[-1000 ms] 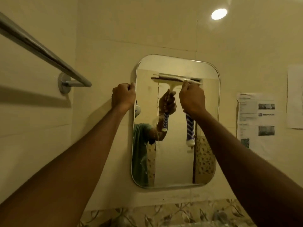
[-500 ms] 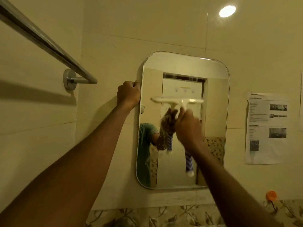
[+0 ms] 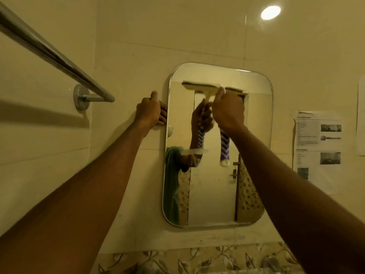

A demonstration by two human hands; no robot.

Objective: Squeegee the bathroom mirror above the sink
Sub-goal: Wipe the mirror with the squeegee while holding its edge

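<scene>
Your right hand point(image 3: 229, 112) holds a closed grip on the striped handle of the cream plastic squeegee point(image 3: 199, 89), blade against the top of the rounded rectangular wall mirror point(image 3: 215, 186). Your left hand point(image 3: 150, 112) grips the mirror's left edge.

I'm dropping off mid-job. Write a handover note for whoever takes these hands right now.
Left hand: holds the mirror by its left edge.
Right hand: grips the squeegee by its handle; the striped handle end hangs below the fist.
Position: the blade sits level near the mirror's top, left of centre.
Done: tool in hand and set high on the glass.
Left: draw it down. A pale smear shows mid-glass, so the lower part probably needs passes too.
</scene>
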